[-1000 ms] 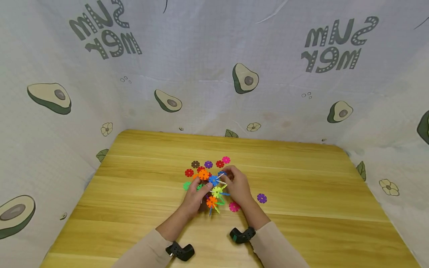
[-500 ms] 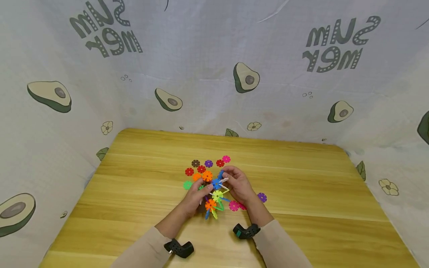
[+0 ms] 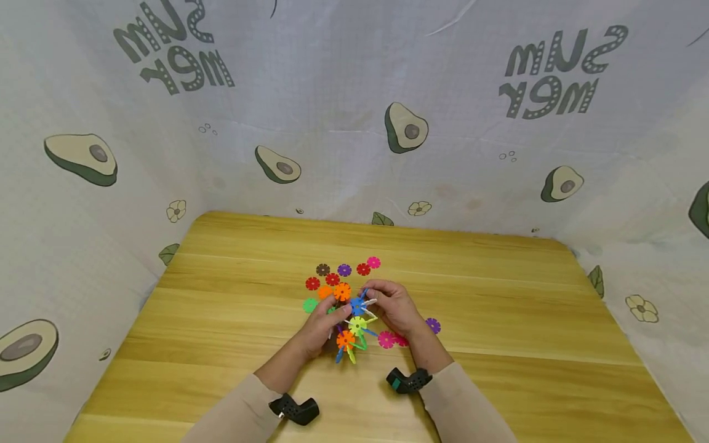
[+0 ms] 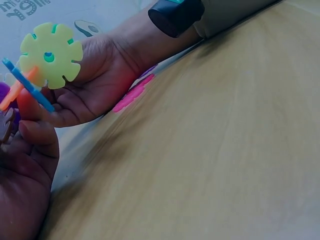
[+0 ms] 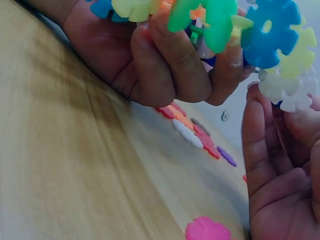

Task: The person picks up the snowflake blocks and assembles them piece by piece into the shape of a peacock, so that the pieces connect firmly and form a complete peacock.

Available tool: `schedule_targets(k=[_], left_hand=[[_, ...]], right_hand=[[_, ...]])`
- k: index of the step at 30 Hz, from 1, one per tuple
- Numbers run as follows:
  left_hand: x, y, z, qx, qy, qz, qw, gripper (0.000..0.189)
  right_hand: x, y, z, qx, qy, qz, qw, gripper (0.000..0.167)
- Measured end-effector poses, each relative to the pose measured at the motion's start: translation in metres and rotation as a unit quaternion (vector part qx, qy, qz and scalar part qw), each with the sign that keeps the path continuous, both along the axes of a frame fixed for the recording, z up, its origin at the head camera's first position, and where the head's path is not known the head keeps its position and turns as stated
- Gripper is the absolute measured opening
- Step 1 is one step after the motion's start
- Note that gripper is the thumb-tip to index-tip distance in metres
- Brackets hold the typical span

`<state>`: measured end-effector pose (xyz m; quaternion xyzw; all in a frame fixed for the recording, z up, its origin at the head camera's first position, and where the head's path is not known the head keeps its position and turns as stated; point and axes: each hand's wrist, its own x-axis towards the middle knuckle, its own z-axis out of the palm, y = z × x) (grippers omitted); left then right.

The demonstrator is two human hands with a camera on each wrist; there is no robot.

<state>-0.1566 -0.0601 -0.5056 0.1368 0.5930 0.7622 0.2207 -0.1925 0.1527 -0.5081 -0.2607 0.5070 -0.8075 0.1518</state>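
A built cluster of notched plastic snowflake discs point(image 3: 357, 325) hangs between both hands, joined at many angles in blue, yellow, orange, green and white. My left hand point(image 3: 320, 325) grips its left side, thumb on the front near a blue disc and fingers bent behind it. On the far right side, my right hand point(image 3: 394, 307) pinches a blue disc point(image 3: 364, 293) edge-on at the top of the cluster. White discs point(image 5: 290, 90) sit right at the right fingertips in the right wrist view. The cluster's back is partly hidden by the left fingers.
Loose discs lie flat beyond the cluster, among them brown point(image 3: 323, 269), purple point(image 3: 344, 270), red point(image 3: 312, 283) and green point(image 3: 310, 305). Pink discs point(image 3: 386, 339) and a purple one point(image 3: 433, 325) lie beside the right wrist. A printed curtain point(image 3: 343, 92) surrounds the wooden table point(image 3: 526, 295).
The cluster has turned and sunk slightly toward me. My right hand shifted a little right and down, then its fingers drew in closer to the blue disc. The loose discs lie unmoved.
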Motion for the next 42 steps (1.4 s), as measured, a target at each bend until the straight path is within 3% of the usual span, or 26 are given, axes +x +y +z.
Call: schedule_targets(k=[6, 13, 19, 22, 25, 28, 31, 35, 38, 42], left_hand=[[0.001, 0.0, -0.001, 0.001, 0.0, 0.008, 1.0, 0.034], [0.004, 0.002, 0.002, -0.03, 0.003, 0.044, 0.9986, 0.037], [0.005, 0.006, 0.004, -0.04, 0.007, 0.054, 0.9977, 0.042], [0.005, 0.007, 0.004, -0.031, 0.0, 0.058, 0.9978, 0.046], [0.005, 0.007, 0.005, -0.002, -0.017, 0.055, 0.9984, 0.052], [0.005, 0.007, 0.005, 0.017, -0.035, 0.051, 0.9979, 0.056], [0.003, 0.007, 0.004, 0.029, -0.052, 0.052, 0.9969, 0.056], [0.001, 0.007, 0.001, 0.054, -0.071, 0.053, 0.9946, 0.052], [-0.001, 0.007, 0.001, 0.07, -0.078, 0.051, 0.9932, 0.052], [-0.001, 0.008, 0.002, 0.081, -0.075, 0.052, 0.9925, 0.051]], right_hand=[[0.001, 0.0, 0.002, 0.03, -0.011, -0.014, 0.9994, 0.035], [0.002, -0.002, 0.002, 0.017, -0.009, -0.026, 0.9995, 0.037], [0.001, 0.001, 0.001, 0.014, -0.009, -0.033, 0.9993, 0.034], [0.002, 0.003, 0.003, 0.033, -0.016, -0.065, 0.9972, 0.032], [0.004, 0.007, 0.008, 0.061, -0.033, -0.121, 0.9902, 0.03], [0.005, 0.013, 0.013, 0.106, -0.045, -0.184, 0.9762, 0.037], [0.006, 0.021, 0.018, 0.178, -0.031, -0.236, 0.9548, 0.037], [0.013, 0.032, 0.022, 0.309, 0.009, -0.284, 0.9077, 0.026], [0.022, 0.039, 0.024, 0.388, 0.04, -0.287, 0.8748, 0.02], [0.034, 0.05, 0.026, 0.479, 0.109, -0.239, 0.8377, 0.016]])
